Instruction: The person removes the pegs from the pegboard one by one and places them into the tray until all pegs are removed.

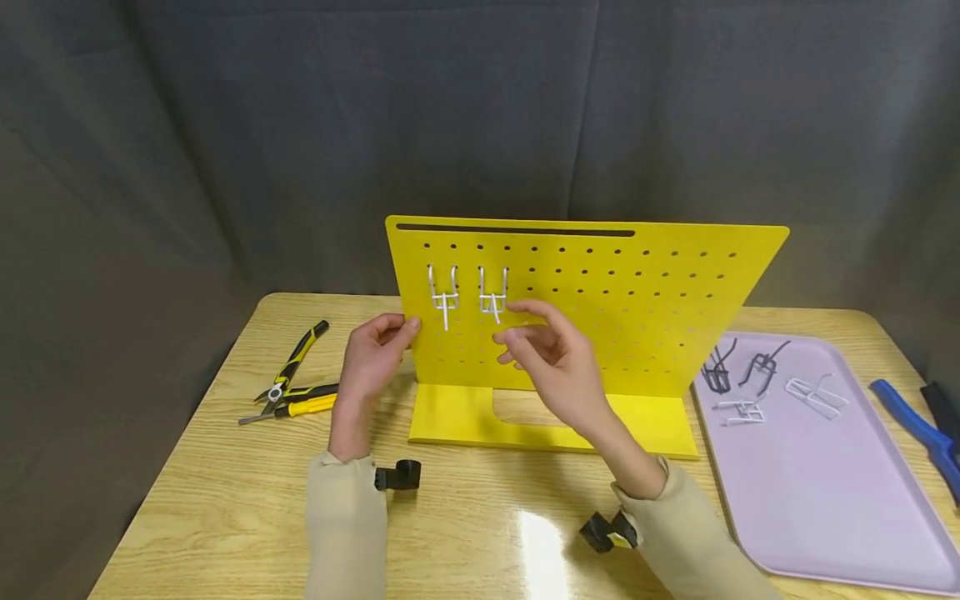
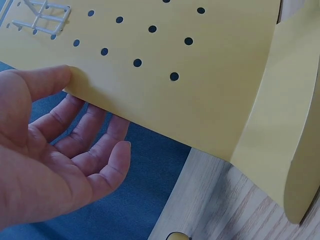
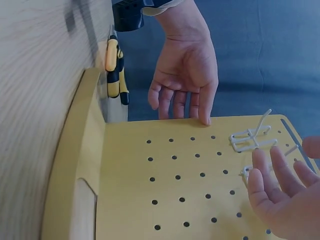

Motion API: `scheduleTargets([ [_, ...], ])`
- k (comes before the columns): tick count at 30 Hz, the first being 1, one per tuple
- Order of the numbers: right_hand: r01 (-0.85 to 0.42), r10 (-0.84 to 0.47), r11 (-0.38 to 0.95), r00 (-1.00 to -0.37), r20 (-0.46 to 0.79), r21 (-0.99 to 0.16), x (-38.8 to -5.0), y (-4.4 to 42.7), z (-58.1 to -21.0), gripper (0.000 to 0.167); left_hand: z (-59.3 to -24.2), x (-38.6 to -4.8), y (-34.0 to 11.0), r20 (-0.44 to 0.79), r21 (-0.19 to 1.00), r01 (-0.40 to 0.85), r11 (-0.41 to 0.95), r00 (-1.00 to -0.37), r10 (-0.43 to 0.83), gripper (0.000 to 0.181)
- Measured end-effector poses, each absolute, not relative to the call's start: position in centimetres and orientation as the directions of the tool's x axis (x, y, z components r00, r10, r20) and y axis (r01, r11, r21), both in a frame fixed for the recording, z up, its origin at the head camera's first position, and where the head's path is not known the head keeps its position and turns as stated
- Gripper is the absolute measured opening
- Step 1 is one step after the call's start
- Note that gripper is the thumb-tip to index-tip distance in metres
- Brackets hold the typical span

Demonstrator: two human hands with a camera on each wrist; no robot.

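Note:
A yellow pegboard (image 1: 600, 333) stands upright on its base. At its left edge, my left hand (image 1: 378, 350) holds the board, thumb on the front and fingers behind, as the left wrist view (image 2: 65, 145) also shows. Two white wire hooks hang side by side in the upper left holes: the outer hook (image 1: 445, 300) and the inner hook (image 1: 492, 303). Just right of the inner hook is my right hand (image 1: 558, 358), fingers loosely bent and nothing held. In the right wrist view its fingers partly hide that hook; whether they touch it I cannot tell.
A lilac tray (image 1: 825, 492) at the right carries several black and white wire hooks. Beyond it lies a blue-handled tool (image 1: 915, 429). Left of the board are cutting pliers (image 1: 300, 350) and a yellow-handled screwdriver (image 1: 311, 406).

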State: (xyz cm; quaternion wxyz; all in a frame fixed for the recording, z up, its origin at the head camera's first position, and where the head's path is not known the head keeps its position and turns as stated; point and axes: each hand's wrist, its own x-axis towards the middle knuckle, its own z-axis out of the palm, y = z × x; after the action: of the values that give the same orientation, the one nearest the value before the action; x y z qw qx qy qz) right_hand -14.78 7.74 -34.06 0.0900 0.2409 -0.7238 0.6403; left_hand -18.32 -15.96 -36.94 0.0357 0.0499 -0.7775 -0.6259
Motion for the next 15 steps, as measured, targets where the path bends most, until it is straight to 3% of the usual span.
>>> scheduleTargets([
  [15,-0.47,-0.26,0.077,-0.861,0.437,-0.879,-15.6,6.4,-33.2,0.02,-36.9,-18.2,-16.0,-0.018,0.977,-0.043,0.208,-0.993,-0.12,0.033],
])
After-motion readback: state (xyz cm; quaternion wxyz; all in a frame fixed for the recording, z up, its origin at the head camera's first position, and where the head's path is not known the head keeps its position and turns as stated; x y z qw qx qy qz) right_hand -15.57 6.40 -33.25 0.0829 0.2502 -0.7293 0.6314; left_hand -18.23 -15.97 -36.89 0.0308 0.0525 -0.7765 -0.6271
